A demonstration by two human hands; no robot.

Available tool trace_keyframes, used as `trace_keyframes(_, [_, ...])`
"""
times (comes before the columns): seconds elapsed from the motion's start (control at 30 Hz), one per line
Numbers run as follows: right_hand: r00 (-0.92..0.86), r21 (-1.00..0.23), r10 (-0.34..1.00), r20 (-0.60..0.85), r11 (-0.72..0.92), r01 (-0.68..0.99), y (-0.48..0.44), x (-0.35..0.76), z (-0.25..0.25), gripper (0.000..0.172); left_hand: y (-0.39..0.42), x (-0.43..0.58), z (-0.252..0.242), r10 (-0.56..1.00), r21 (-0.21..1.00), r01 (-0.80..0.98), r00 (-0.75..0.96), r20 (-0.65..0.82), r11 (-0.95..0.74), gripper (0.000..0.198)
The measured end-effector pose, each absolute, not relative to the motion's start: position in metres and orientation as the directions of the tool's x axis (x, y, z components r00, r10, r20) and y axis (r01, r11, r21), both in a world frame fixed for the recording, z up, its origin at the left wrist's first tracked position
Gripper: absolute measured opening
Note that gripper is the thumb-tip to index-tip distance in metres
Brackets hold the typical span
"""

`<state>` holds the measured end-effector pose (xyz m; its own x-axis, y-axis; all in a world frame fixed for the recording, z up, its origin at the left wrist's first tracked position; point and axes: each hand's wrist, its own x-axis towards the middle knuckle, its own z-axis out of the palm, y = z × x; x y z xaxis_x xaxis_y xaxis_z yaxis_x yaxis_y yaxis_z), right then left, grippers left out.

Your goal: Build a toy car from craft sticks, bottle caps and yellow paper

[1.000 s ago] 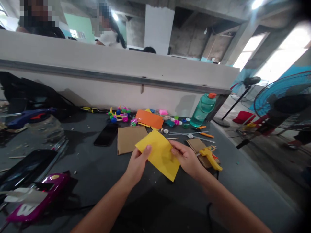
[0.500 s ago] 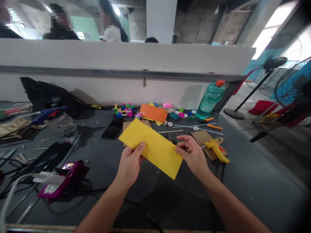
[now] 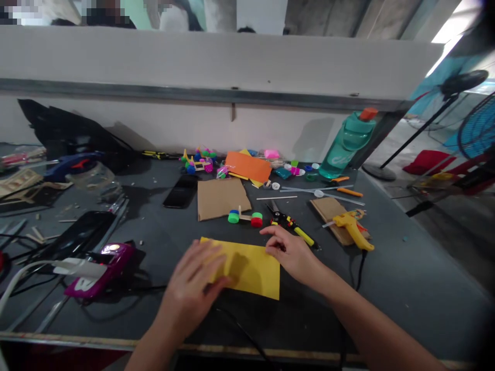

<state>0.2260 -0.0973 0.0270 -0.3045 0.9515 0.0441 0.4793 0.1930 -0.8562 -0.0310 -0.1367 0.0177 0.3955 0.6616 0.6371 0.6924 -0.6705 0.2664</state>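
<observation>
A yellow paper sheet [image 3: 251, 268] lies flat on the dark table [image 3: 317, 309]. My left hand [image 3: 191, 286] rests on its left part, fingers spread, holding nothing. My right hand [image 3: 292, 251] hovers at the sheet's upper right corner, close to it or barely touching. Just beyond those fingertips lie scissors with yellow-and-black handles [image 3: 288, 224]. A small axle with green and red bottle-cap wheels [image 3: 243, 217] sits above the sheet, in front of a brown cardboard sheet [image 3: 223, 198]. My left hand hides the sheet's lower left part.
A yellow glue gun [image 3: 351, 229] lies on cardboard at the right. Behind are an orange paper [image 3: 248, 167], a black phone [image 3: 181, 191], a teal water bottle [image 3: 345, 144] and several craft bits. A magenta object [image 3: 98, 270] sits at the left; black cables cross the table's front.
The yellow sheet has gone from held up between my hands to lying flat on the table. My hands have let go of its edges, uncovering the scissors and wheeled axle.
</observation>
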Motion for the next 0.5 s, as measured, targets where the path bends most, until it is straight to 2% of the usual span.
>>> trace_keyframes(0.07, [-0.321,-0.814,0.946,0.053,0.227,0.534,-0.097,0.222,0.027,0.032,-0.140,-0.021,0.012,0.625,0.235,0.599,0.607,0.491,-0.766,0.039])
trace_keyframes(0.13, [-0.324,-0.782,0.944,0.058,0.245,0.573,-0.095,0.220,0.026,0.033,-0.140,-0.012,0.007,0.669,0.284,0.610,0.623,0.405,-0.740,0.047])
trace_keyframes(0.23, [-0.315,-0.746,0.947,0.065,0.256,0.615,-0.090,0.219,0.021,0.034,-0.137,-0.005,0.000,0.760,0.344,0.678,0.566,0.318,-0.649,0.048])
trace_keyframes(0.37, [-0.331,-0.666,0.937,0.107,0.315,0.676,-0.086,0.223,0.012,0.034,-0.135,-0.007,-0.003,0.778,0.351,0.694,0.546,0.311,-0.628,0.034])
trace_keyframes(0.5, [-0.474,-0.454,0.839,0.268,0.544,0.706,-0.092,0.225,0.017,0.034,-0.135,-0.010,-0.001,0.768,0.290,0.716,0.542,0.341,-0.635,0.021])
